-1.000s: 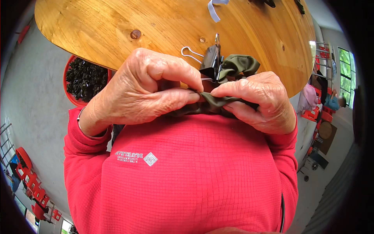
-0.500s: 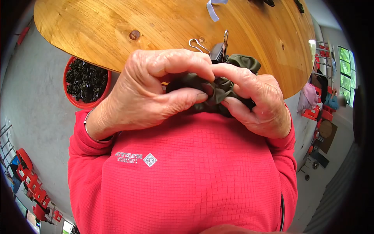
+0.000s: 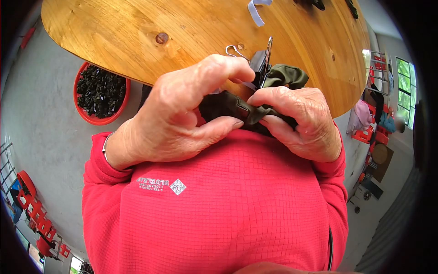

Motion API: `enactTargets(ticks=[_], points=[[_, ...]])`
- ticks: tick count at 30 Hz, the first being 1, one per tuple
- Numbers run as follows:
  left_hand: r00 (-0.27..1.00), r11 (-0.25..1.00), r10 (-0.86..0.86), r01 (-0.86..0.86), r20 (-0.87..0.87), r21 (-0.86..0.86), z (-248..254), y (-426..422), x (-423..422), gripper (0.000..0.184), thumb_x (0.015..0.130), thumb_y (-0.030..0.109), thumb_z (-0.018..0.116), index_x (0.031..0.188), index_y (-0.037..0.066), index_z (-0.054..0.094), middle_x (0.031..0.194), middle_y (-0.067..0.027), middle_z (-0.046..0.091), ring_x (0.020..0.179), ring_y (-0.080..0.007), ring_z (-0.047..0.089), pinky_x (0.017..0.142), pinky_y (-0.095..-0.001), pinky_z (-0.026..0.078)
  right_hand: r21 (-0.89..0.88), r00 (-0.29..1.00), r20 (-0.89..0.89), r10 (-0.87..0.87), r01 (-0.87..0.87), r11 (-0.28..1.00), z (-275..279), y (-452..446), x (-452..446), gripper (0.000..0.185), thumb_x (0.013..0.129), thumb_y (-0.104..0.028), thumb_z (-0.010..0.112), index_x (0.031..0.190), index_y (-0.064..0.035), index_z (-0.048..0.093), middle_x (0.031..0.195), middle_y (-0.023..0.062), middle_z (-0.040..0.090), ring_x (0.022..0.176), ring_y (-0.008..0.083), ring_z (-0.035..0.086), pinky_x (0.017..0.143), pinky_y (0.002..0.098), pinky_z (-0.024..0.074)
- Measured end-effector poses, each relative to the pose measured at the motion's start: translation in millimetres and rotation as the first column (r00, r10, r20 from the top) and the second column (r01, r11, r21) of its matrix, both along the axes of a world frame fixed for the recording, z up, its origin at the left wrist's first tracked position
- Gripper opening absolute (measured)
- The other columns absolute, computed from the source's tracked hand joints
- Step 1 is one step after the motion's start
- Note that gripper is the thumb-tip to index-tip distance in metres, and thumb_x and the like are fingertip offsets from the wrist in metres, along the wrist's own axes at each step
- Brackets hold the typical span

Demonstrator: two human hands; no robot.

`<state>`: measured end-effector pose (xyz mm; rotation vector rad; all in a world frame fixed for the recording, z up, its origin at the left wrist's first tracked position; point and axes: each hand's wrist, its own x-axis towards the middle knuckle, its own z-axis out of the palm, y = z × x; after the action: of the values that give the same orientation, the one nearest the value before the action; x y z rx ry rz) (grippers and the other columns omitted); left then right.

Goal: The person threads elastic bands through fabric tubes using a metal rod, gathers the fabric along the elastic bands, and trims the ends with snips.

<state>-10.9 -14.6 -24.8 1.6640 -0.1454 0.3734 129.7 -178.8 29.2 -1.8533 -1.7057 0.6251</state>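
Opening wider at the left hand (image 3: 187,107) than half a second ago, with index finger raised from beside the right index finger toward the binder clip (image 3: 259,61), and now well apart from the left thumb. Released between those two fingertips; hard to tell about the other left fingers, curled out of view. Reaching with the left thumb to the lower edge of the dark green cloth (image 3: 222,104), though unclear as to actual contact. Pinching that same cloth, much as before, between thumb and index finger of the right hand (image 3: 303,121). Lying bunched between the hands, just in front of the red top (image 3: 219,196), and gathered again beside the clip at the near edge of the wooden table (image 3: 114,32). Showing more openly now, the clip, with wire handles spread apart. Visible too near the left index fingertip, a small bit of white. Resting as before farther across the table, a white strip (image 3: 255,14); below table level at left, a red basket (image 3: 96,121) full of dark pieces (image 3: 101,91).
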Motion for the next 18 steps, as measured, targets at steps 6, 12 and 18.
enactTargets(ticks=[6,12,18], points=[[0.954,0.899,0.174,-0.255,0.243,0.357,0,15,-16,0.045,0.064,-0.004,0.075,0.105,-0.003,0.056,0.096,-0.0175,0.062,0.083,-0.0252,0.063,0.072,-0.0301,0.051,0.018,1.000,0.019,-0.020,0.020,1.000,-3,0,-2,0.032,0.069,0.001,0.064,0.099,-0.0072,0.056,0.073,0.0075,0.060,0.059,0.0241,0.060,0.051,0.0318,0.0472],[0.937,0.854,0.219,-0.319,0.271,0.412,-4,5,-13,0.029,0.061,-0.005,0.074,0.087,0.000,0.061,0.069,-0.0112,0.060,0.057,-0.0227,0.059,0.050,-0.0291,0.046,0.041,0.998,0.053,-0.032,0.030,0.999,-4,0,-5,0.033,0.068,0.003,0.064,0.098,-0.0067,0.057,0.062,0.0071,0.056,0.055,0.0241,0.059,0.049,0.0322,0.0462],[0.940,0.846,0.192,-0.304,0.282,0.439,-8,5,-12,0.025,0.061,-0.008,0.071,0.083,-0.001,0.061,0.066,-0.0102,0.059,0.053,-0.0219,0.057,0.046,-0.0295,0.043,0.076,0.988,0.143,-0.064,0.053,0.996,-6,-2,-10,0.033,0.067,0.003,0.064,0.098,-0.0068,0.057,0.058,0.0074,0.054,0.052,0.0240,0.057,0.047,0.0328,0.0449]])
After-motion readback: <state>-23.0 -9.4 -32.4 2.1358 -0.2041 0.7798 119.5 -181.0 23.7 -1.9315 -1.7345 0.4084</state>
